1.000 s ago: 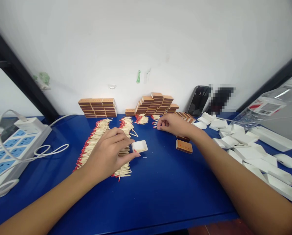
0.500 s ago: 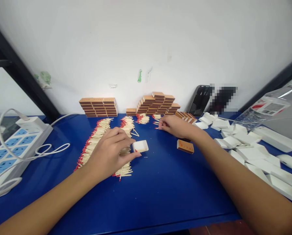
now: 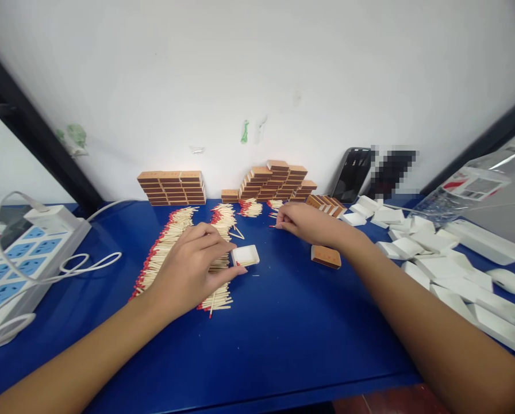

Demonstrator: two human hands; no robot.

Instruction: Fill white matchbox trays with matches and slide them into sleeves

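A white matchbox tray [image 3: 249, 253] with a red match tip showing inside lies on the blue table, and my left hand [image 3: 192, 264] grips its left end between fingers and thumb. Rows of red-tipped matches [image 3: 162, 247] lie under and around that hand. Farther right, the fingers of my right hand [image 3: 294, 218] are pinched together at the table surface, with the red tip of a match [image 3: 273, 226] poking out from them. Behind them sit small heaps of matches [image 3: 251, 207]. An orange-brown matchbox sleeve [image 3: 326, 256] rests below my right wrist.
Stacked matchboxes stand along the wall, a left stack [image 3: 171, 188] and a stepped middle one [image 3: 272, 181]. Many white trays [image 3: 447, 264] lie heaped at right. A black phone [image 3: 352, 175] leans on the wall. At left are a power strip [image 3: 29, 259] and white cable [image 3: 93, 260].
The view has shifted very slightly. My right hand has moved a little left, with a match tip showing at its fingers. My left hand stays on the tray.
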